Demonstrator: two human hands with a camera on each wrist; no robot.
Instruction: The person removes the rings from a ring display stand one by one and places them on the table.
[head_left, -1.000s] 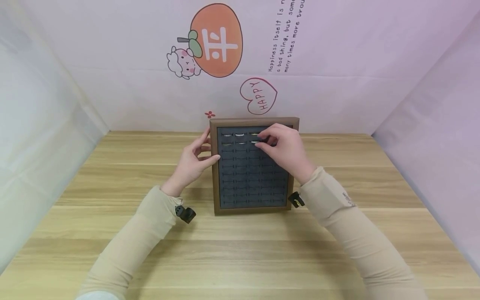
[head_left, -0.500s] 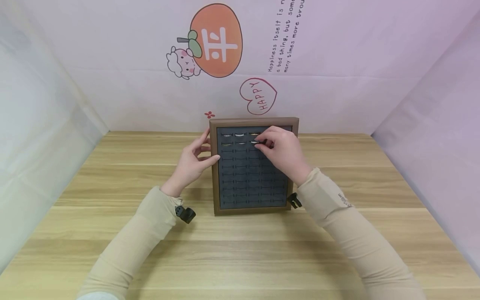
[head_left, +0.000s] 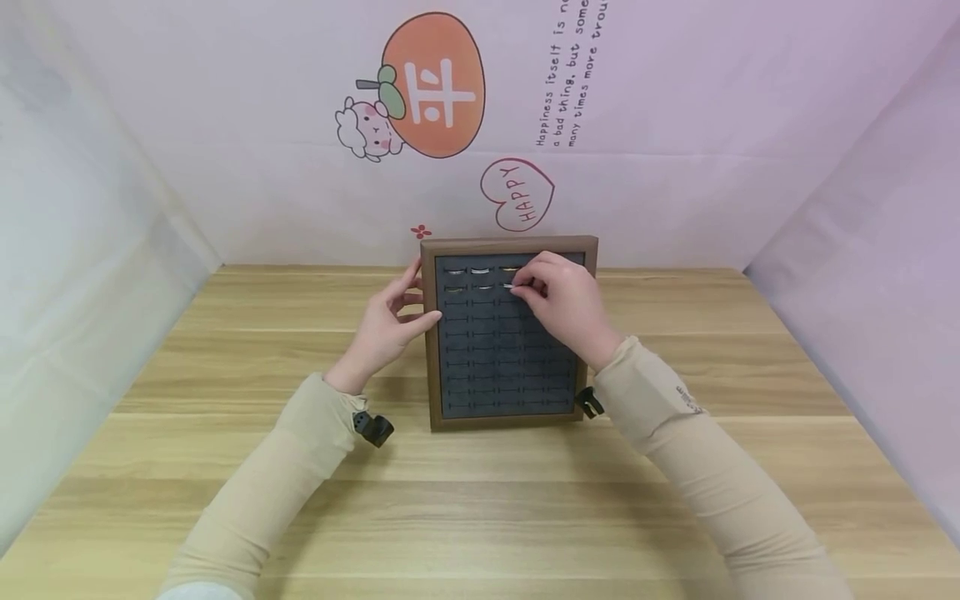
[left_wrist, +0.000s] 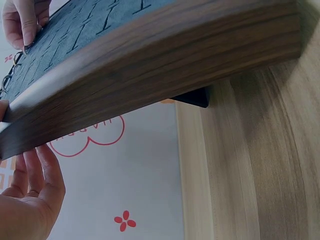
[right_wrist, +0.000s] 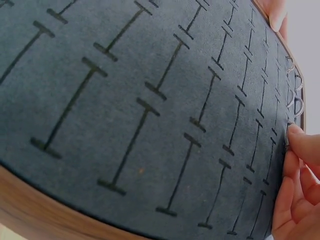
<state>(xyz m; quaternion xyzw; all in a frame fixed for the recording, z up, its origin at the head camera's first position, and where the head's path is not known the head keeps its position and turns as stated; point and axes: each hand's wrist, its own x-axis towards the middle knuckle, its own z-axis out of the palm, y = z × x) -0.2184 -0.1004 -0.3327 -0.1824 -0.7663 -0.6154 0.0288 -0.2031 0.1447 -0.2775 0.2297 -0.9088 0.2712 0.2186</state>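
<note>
Brown wood edges our ring board [head_left: 434,375], which is propped up on the wood-grain table [head_left: 480,508], slotted face toward us, near the white cloth [head_left: 262,192] at the back. Our left hand [head_left: 386,325] is clamped on its left side, thumb on the front of the frame and the other fingers round behind. Our right hand [head_left: 566,300] is over at the upper right with thumb and index finger pinched on a small silver-looking ring [head_left: 508,287], third spot along in the second row; the fingertips cover most of it, so we can't tell how deep it sits in the slot. The two hands are well apart from each other. Five other rings [head_left: 480,270] show in the top two rows, silvery and gold-toned, in the grey-blue padding [head_left: 507,367]. From the left wrist we also catch a black piece [left_wrist: 195,97] poking out behind the board. Both our sleeves [head_left: 720,475] are beige, with a little black gadget [head_left: 372,429] at each cuff, and the cloth has an orange fruit print [head_left: 468,58] plus a red HAPPY heart [head_left: 495,208].
</note>
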